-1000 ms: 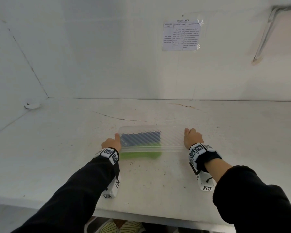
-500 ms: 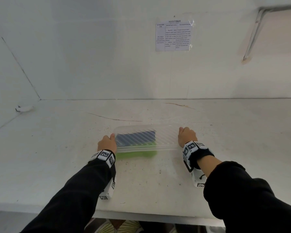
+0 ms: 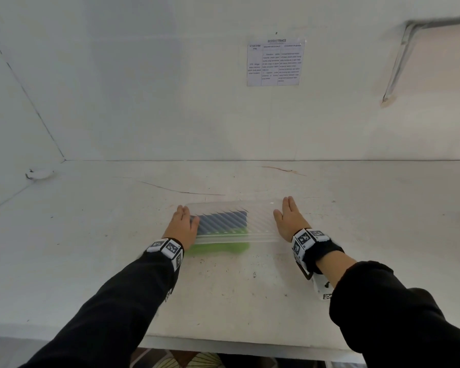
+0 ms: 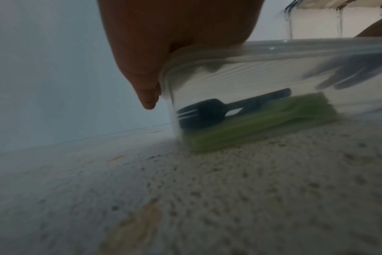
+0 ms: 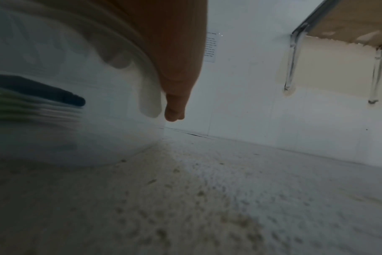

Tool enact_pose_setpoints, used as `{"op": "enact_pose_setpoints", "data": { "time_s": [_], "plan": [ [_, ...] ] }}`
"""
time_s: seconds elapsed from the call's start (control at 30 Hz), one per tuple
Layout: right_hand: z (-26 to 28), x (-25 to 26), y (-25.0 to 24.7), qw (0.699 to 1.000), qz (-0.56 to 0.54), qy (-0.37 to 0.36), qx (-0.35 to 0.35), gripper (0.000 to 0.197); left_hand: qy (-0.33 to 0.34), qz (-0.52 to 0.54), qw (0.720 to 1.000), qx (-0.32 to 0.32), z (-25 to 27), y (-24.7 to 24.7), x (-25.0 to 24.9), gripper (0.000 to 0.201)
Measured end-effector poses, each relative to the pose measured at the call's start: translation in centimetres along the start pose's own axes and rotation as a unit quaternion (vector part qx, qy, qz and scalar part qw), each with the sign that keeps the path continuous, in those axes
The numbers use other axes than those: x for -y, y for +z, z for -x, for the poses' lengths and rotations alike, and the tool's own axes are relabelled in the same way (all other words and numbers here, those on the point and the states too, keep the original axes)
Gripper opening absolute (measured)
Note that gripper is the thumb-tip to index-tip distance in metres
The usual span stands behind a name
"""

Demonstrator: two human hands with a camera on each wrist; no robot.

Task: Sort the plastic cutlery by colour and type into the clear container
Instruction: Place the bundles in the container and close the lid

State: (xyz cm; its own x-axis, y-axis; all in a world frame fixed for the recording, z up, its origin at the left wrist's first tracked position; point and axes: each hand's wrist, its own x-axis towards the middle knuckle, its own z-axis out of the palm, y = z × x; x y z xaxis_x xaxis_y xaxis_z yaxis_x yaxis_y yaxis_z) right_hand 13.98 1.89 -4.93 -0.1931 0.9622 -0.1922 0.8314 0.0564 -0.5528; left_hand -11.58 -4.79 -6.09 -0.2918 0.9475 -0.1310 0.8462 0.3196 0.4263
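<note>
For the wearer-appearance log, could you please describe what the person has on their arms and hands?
Both arms are in long black sleeves. The left hand and right hand are bare, without gloves. Each wrist carries a black strap set with white blocks printed with black square marker patterns. A white camera housing with further markers hangs beneath each wrist; the right one shows a dark bracket.

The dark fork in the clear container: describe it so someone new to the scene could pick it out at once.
On the white table, between the left hand and right hand, sits the lidded clear container. The dark fork lies in its left half, on top of the green cutlery, tines toward the left hand. Its dark blue colour sets it apart from that green layer.
</note>
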Motion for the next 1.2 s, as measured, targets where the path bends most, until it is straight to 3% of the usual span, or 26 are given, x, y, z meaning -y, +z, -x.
{"op": "enact_pose_setpoints", "data": {
  "time_s": [0.13, 0.27, 0.57, 0.8, 1.2],
  "plan": [
    [0.0, -0.1, 0.0, 1.0, 0.0, -0.005, -0.009, 0.058, -0.002, 0.02, 1.0, -0.006, 0.5, 0.0, -0.3, 0.059],
    [0.0, -0.3, 0.0, 1.0, -0.017, 0.006, -0.018, 0.06, -0.048, 0.042, 0.997, -0.043, 1.0, -0.1, -0.9, 0.058],
    [-2.3, -0.3, -1.2, 0.998, -0.026, 0.007, -0.049, 0.061, -0.029, 0.063, 0.995, -0.068, -1.8, -0.7, -2.1, 0.058],
    [-8.4, -0.4, -4.1, 0.995, -0.06, 0.034, -0.073, 0.064, -0.023, 0.073, 0.995, -0.071, -7.4, -1.4, -5.6, 0.057],
    [-20.4, -1.9, -7.0, 0.989, -0.074, 0.052, -0.114, 0.04, -0.022, 0.086, 0.994, -0.065, -19.1, -0.4, -9.3, 0.06]
  ]
}}
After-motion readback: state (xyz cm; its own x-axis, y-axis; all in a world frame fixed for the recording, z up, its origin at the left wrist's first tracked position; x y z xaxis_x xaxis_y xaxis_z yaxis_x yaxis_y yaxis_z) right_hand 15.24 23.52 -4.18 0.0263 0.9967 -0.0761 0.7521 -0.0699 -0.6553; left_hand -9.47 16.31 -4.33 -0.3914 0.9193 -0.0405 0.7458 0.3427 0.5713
